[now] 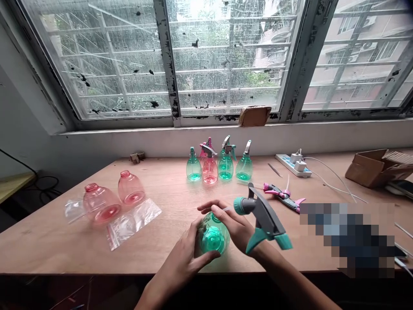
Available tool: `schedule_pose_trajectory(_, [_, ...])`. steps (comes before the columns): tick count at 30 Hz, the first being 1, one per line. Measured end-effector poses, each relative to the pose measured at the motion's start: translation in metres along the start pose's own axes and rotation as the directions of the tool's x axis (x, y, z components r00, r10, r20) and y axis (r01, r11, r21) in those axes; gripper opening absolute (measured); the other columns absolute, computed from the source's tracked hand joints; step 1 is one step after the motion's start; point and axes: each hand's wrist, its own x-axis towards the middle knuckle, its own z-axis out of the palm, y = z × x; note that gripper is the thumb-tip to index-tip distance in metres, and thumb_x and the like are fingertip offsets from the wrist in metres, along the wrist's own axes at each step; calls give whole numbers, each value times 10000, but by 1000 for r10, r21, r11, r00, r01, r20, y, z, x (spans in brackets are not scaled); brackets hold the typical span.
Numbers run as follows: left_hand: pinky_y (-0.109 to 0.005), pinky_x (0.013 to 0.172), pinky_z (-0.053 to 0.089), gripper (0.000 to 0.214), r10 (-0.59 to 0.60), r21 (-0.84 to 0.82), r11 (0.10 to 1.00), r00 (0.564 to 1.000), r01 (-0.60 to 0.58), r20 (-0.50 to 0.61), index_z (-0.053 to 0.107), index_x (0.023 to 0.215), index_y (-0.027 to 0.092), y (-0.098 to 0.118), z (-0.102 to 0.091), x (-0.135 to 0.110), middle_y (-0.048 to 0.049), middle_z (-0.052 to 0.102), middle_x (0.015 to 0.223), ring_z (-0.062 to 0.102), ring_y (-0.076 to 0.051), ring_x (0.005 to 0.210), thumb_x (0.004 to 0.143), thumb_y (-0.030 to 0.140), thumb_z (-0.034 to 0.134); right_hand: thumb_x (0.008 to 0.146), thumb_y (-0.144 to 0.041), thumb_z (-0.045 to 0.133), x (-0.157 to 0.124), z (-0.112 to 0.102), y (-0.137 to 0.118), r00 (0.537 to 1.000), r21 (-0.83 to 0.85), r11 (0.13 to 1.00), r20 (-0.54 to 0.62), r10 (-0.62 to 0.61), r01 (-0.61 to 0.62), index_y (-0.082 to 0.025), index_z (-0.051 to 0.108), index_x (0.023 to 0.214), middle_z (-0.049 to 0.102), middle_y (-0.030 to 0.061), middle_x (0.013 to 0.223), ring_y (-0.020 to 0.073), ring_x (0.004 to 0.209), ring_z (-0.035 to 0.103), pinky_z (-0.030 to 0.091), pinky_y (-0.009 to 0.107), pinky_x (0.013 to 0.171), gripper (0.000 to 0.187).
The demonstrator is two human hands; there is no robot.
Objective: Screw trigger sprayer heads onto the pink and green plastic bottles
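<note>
My left hand (189, 249) wraps round a clear green bottle (214, 239), its thumb along the near side. The bottle is tilted, its neck up by my right hand (237, 224). The fingers of that hand curve over the neck, partly hiding the opening. A grey and green spray head (266, 217) lies over my right hand and wrist, its green collar facing left. A short piece of its pale tube runs from the collar to my right thumb and fingers, which close on it. Whether the tube's end is inside the bottle is hidden.
Two open pink bottles (131, 189) and a plastic bag (134, 221) are at left. Several assembled spray bottles (209, 170) stand by the wall. At right are a pink and grey spray head (284, 197), a power strip (293, 165) and a cardboard box (377, 168).
</note>
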Motion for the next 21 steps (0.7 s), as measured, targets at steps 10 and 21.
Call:
schedule_pose_trajectory(10, [-476,1156,470,781,5,-22,1000,992,-2,126,476,1486,318,3,-2,0,-57,619,1483,588,-340,1356,815,307,877,908,-174,419,2,-4,-16,994,34,997,93,59,-63,-193,656,1043,733,40,875,252,931,685,479,415,920,274])
schedule_pose_trajectory(21, [-480,1148,479,748,-19,-27,999,991,23,133,490,1495,300,10,-4,1,-72,621,1484,593,-344,1348,837,267,844,943,-265,604,1,0,-12,997,262,964,46,-64,50,-252,457,1330,683,0,926,213,908,666,489,396,874,415])
